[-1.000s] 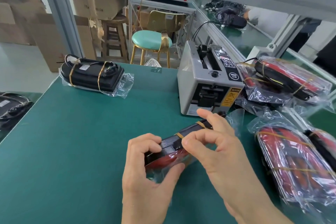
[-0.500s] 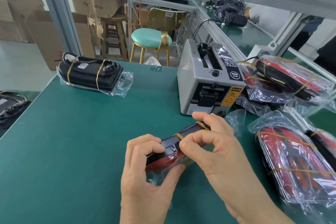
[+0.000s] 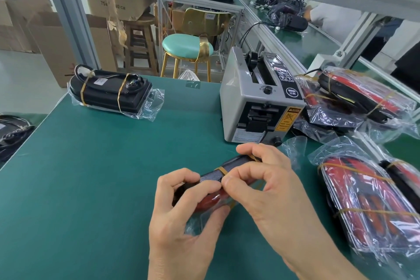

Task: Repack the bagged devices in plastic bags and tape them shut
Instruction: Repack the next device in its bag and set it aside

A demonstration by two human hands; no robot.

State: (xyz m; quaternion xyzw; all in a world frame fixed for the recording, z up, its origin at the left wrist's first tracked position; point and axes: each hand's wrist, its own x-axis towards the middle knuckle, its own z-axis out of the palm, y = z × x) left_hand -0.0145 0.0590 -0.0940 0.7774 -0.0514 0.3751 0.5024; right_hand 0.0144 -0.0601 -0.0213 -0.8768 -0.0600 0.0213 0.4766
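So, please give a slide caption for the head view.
Both hands grip a bagged device before the tape dispenser.

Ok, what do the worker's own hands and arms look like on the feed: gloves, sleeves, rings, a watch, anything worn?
Nothing worn shows. The left hand and the right hand are bare: no gloves, no rings. Both wrists and the visible part of the right forearm are bare too, with no sleeve, watch or strap. Fingernails are short and unpainted.

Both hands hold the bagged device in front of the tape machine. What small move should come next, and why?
Probably the right hand should reach to the tape dispenser for a strip. Both it and the left hand grip the bagged device, loose bag plastic sticks out under the left hand, and no tape shows on it.
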